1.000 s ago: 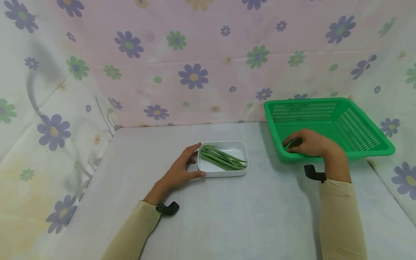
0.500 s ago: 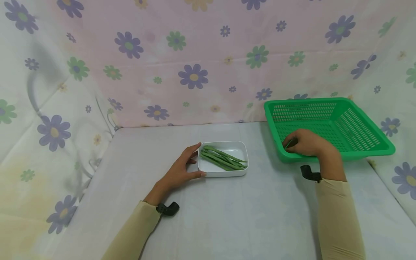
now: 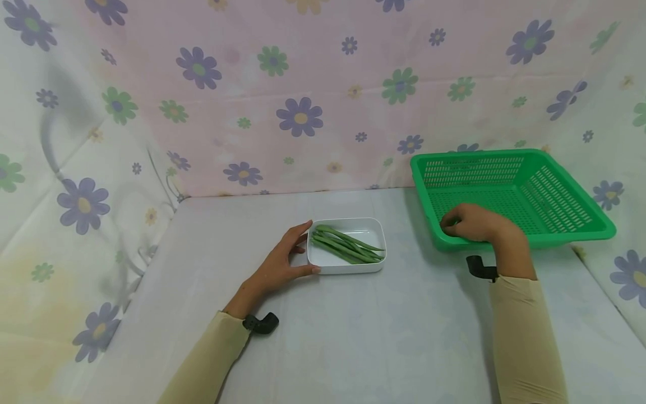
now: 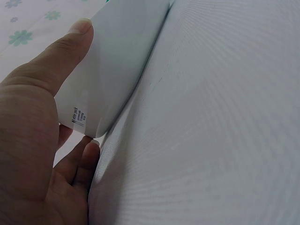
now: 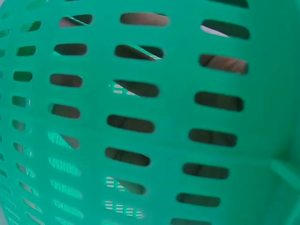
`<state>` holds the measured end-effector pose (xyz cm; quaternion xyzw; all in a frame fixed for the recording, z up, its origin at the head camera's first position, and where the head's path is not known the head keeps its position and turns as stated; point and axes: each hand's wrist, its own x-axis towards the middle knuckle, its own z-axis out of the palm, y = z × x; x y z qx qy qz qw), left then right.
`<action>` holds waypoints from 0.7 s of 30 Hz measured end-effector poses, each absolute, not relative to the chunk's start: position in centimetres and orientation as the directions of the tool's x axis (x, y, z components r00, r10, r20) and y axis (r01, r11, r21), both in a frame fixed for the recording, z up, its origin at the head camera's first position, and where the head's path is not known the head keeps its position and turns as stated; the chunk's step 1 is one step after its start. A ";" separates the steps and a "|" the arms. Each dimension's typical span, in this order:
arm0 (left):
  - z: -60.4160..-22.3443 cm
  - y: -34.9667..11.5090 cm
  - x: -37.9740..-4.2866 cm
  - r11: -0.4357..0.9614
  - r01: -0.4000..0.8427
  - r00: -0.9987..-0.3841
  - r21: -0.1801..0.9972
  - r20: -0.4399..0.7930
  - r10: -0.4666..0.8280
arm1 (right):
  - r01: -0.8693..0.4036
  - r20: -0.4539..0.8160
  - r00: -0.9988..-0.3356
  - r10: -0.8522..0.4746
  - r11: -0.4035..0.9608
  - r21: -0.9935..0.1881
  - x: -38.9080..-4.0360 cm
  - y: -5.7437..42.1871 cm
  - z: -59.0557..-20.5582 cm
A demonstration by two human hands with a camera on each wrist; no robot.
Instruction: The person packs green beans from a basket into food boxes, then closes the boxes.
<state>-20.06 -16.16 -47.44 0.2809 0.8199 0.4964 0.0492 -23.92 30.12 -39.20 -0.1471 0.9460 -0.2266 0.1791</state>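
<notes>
Our left hand [image 3: 280, 262] cups the end of the white dish [image 3: 346, 246], thumb and fingers [image 4: 77, 35] bracing its wall; beans [image 3: 345, 245] lie inside it. Our right hand [image 3: 471, 223] curls over the near rim of the green basket [image 3: 510, 191]; we cannot tell whether those fingers hold anything. Both containers stand on the surface [image 3: 353, 325].

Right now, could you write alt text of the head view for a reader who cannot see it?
A left hand holds the end of a white tray of green beans; a right hand rests over the near rim of a green basket, on a pale table.
</notes>
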 end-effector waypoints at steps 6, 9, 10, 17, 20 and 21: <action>-47.4 -16.1 -20.1 0.347 0.415 -0.837 0.841 0.203 0.508 | -0.176 -0.310 -0.884 -0.349 0.864 -0.471 -23.9 30.2 -39.2; -47.3 -16.1 -20.1 0.346 0.415 -0.838 0.842 0.206 0.505 | -0.173 -0.321 -0.882 -0.346 0.870 -0.462 -23.9 30.2 -39.2; -47.3 -16.1 -20.0 0.346 0.415 -0.839 0.841 0.206 0.504 | -0.176 -0.322 -0.881 -0.347 0.871 -0.458 -23.9 30.3 -39.3; -47.7 -16.2 -20.2 0.369 0.436 -0.836 0.821 0.217 0.504 | -0.172 -0.343 -0.874 -0.343 0.881 -0.441 -23.9 30.3 -39.2; -47.6 -16.1 -20.2 0.358 0.431 -0.836 0.828 0.216 0.505 | -0.169 -0.354 -0.870 -0.343 0.883 -0.438 -23.9 30.3 -39.3; -47.3 -16.1 -20.1 0.352 0.420 -0.839 0.836 0.210 0.502 | -0.168 -0.358 -0.869 -0.343 0.883 -0.438 -23.9 30.3 -39.3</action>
